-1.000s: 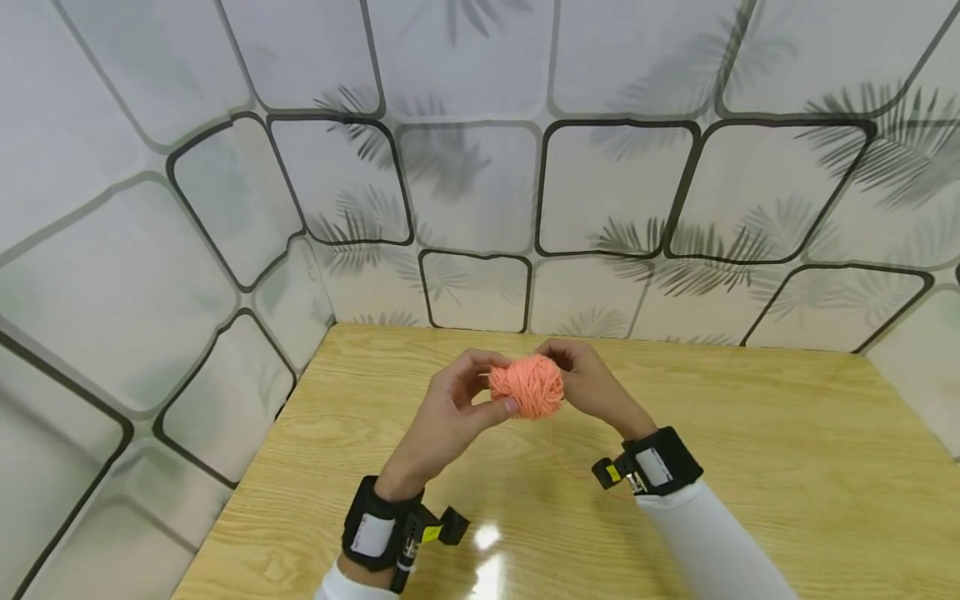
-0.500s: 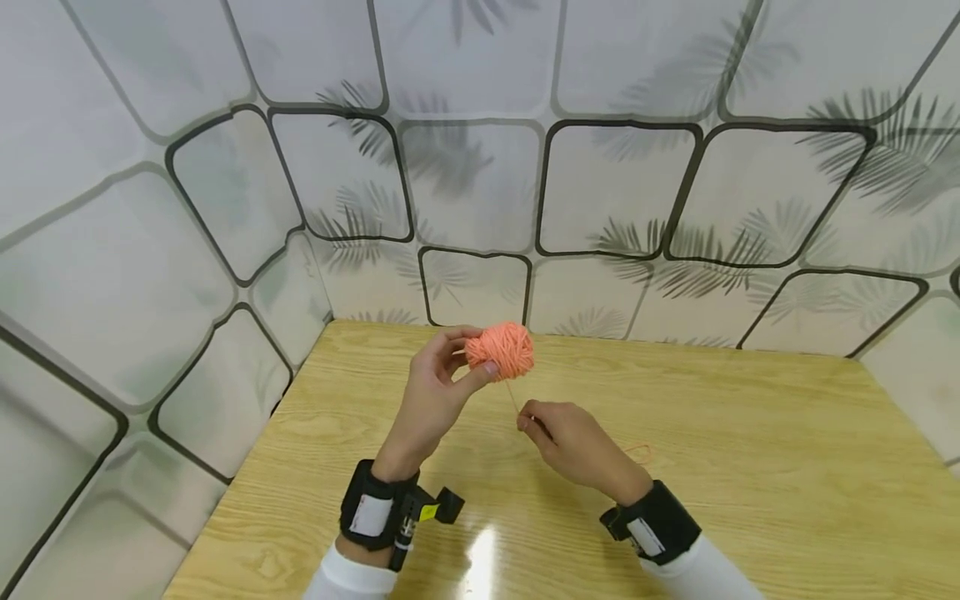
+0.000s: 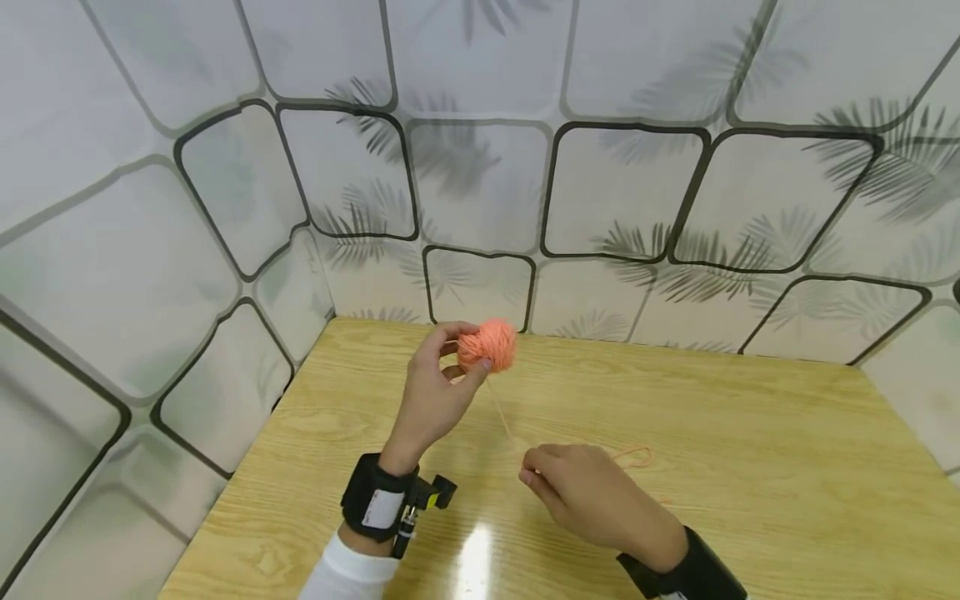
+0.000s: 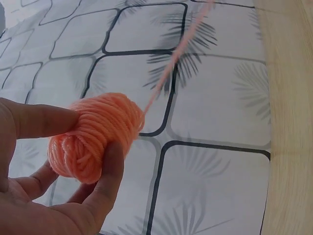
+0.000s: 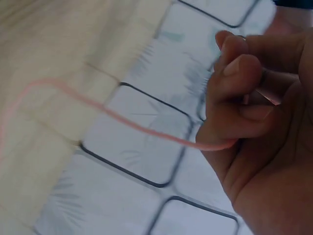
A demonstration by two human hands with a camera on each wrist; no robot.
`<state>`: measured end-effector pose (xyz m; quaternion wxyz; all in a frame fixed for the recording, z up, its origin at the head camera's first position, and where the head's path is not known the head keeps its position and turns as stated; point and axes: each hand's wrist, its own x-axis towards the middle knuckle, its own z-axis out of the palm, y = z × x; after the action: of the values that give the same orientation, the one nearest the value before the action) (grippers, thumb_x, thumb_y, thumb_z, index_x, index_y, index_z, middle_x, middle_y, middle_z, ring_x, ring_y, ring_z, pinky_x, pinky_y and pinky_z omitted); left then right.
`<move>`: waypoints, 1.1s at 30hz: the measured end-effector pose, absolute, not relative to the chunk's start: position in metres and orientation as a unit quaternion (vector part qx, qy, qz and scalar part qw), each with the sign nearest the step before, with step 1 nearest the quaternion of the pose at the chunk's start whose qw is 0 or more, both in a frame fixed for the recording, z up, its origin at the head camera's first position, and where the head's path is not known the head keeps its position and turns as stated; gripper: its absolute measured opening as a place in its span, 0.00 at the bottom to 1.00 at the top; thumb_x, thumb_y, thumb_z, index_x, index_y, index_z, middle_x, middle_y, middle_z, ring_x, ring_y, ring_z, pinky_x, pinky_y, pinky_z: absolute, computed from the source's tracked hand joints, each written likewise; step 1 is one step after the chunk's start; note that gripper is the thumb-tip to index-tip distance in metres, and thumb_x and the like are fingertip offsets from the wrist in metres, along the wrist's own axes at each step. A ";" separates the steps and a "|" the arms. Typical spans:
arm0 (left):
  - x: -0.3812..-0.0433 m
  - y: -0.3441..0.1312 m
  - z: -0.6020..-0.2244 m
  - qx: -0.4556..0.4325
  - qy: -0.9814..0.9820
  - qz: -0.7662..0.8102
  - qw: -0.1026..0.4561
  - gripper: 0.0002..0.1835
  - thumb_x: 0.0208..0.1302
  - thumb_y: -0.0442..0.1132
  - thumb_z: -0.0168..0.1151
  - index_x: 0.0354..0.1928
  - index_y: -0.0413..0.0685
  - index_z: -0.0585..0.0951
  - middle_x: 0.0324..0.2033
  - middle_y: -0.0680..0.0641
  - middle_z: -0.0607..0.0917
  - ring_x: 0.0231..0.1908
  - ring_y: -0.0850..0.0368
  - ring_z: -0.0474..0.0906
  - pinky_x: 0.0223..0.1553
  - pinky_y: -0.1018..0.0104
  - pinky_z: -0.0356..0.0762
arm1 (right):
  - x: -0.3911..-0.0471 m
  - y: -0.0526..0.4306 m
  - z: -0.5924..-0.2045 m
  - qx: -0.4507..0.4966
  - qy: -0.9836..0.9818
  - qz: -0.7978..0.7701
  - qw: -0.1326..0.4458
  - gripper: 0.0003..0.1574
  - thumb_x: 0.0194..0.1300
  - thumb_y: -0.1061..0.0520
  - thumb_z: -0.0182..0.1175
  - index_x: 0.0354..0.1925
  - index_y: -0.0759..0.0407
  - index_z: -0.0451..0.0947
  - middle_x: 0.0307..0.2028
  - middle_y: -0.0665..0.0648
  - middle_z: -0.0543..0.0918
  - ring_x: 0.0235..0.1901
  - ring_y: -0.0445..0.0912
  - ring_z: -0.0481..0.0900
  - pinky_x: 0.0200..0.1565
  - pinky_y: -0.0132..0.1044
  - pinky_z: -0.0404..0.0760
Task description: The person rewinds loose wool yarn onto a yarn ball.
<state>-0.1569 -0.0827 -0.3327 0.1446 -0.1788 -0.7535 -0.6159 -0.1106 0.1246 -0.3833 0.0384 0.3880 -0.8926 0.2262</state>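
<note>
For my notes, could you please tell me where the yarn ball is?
In the head view, the yarn ball is near mid-frame, gripped by the left hand, left of and beyond the right hand.

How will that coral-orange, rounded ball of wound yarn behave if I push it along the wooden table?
The coral-orange ball of wound yarn is probably light and slightly squashy, since it's all soft-looking strands. Its rounded sides suggest it could roll. The thin coral strand running straight from it to the right hand may turn or unwind it if pulled.
</note>
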 end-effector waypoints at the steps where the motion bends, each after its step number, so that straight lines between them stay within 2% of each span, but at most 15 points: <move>1: -0.159 -0.083 -0.337 -0.179 -0.764 -0.602 0.151 0.20 0.57 0.31 0.60 0.53 0.39 0.71 0.49 0.42 0.73 0.48 0.47 0.72 0.40 0.57 0.76 | -0.107 0.126 -0.376 0.393 -0.888 0.232 0.046 0.12 0.71 0.46 0.44 0.30 0.43 0.70 0.22 0.37 0.65 0.18 0.32 0.61 0.21 0.26 0.64; 6: -0.168 -0.085 -0.357 -0.184 -0.801 -0.552 0.141 0.20 0.56 0.34 0.63 0.51 0.49 0.73 0.47 0.49 0.74 0.47 0.52 0.72 0.38 0.58 0.76 | -0.092 0.134 -0.333 0.423 -0.864 0.247 0.116 0.06 0.69 0.51 0.49 0.33 0.42 0.70 0.25 0.35 0.65 0.19 0.29 0.60 0.22 0.22 0.62; 9: -0.167 -0.084 -0.362 -0.202 -0.813 -0.535 0.110 0.19 0.56 0.36 0.62 0.51 0.52 0.73 0.46 0.50 0.73 0.46 0.55 0.72 0.39 0.60 0.76 | -0.090 0.140 -0.310 0.430 -0.856 0.243 0.152 0.04 0.67 0.53 0.52 0.36 0.41 0.71 0.28 0.34 0.67 0.21 0.27 0.60 0.24 0.20 0.62; 12: -0.164 -0.083 -0.364 -0.241 -0.816 -0.522 0.064 0.18 0.57 0.37 0.62 0.50 0.54 0.73 0.46 0.51 0.73 0.45 0.55 0.71 0.39 0.62 0.76 | -0.094 0.147 -0.290 0.429 -0.852 0.256 0.159 0.06 0.66 0.54 0.53 0.38 0.40 0.71 0.28 0.35 0.68 0.21 0.28 0.61 0.24 0.22 0.63; 18: -0.153 -0.077 -0.360 -0.327 -0.791 -0.513 -0.065 0.16 0.59 0.40 0.61 0.50 0.58 0.72 0.47 0.56 0.74 0.47 0.57 0.72 0.41 0.64 0.75 | -0.127 0.156 -0.268 0.421 -0.827 0.323 0.189 0.12 0.62 0.61 0.57 0.37 0.41 0.74 0.22 0.38 0.66 0.17 0.32 0.59 0.19 0.27 0.61; 21: -0.147 -0.074 -0.358 -0.340 -0.774 -0.526 -0.095 0.16 0.60 0.41 0.61 0.50 0.59 0.72 0.49 0.57 0.73 0.49 0.58 0.71 0.42 0.64 0.74 | -0.151 0.155 -0.267 0.408 -0.822 0.342 0.202 0.09 0.62 0.60 0.57 0.35 0.44 0.75 0.20 0.41 0.66 0.16 0.35 0.58 0.19 0.29 0.60; 27: -0.142 -0.072 -0.356 -0.340 -0.738 -0.574 -0.104 0.16 0.59 0.40 0.62 0.49 0.55 0.72 0.48 0.53 0.74 0.48 0.56 0.73 0.41 0.61 0.76 | -0.182 0.145 -0.280 0.350 -0.839 0.390 0.146 0.05 0.65 0.59 0.54 0.33 0.50 0.74 0.18 0.50 0.68 0.13 0.40 0.59 0.17 0.34 0.61; 30: -0.141 -0.071 -0.352 -0.324 -0.722 -0.602 -0.104 0.17 0.58 0.38 0.62 0.50 0.54 0.72 0.48 0.52 0.74 0.48 0.55 0.73 0.41 0.59 0.76 | -0.195 0.141 -0.303 0.330 -0.843 0.410 0.112 0.06 0.67 0.58 0.52 0.32 0.52 0.74 0.19 0.53 0.69 0.14 0.42 0.61 0.18 0.36 0.62; 33: -0.139 -0.071 -0.345 -0.306 -0.702 -0.636 -0.093 0.18 0.58 0.35 0.61 0.50 0.49 0.72 0.49 0.48 0.73 0.47 0.53 0.73 0.41 0.58 0.76 | -0.207 0.138 -0.338 0.331 -0.842 0.419 0.079 0.08 0.68 0.56 0.51 0.32 0.52 0.75 0.20 0.53 0.71 0.17 0.41 0.64 0.20 0.35 0.64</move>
<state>-0.1385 -0.0707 -0.3448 -0.0928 -0.3063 -0.7018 -0.6364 -0.2071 0.1384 -0.3381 0.0789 0.3313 -0.8416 0.4193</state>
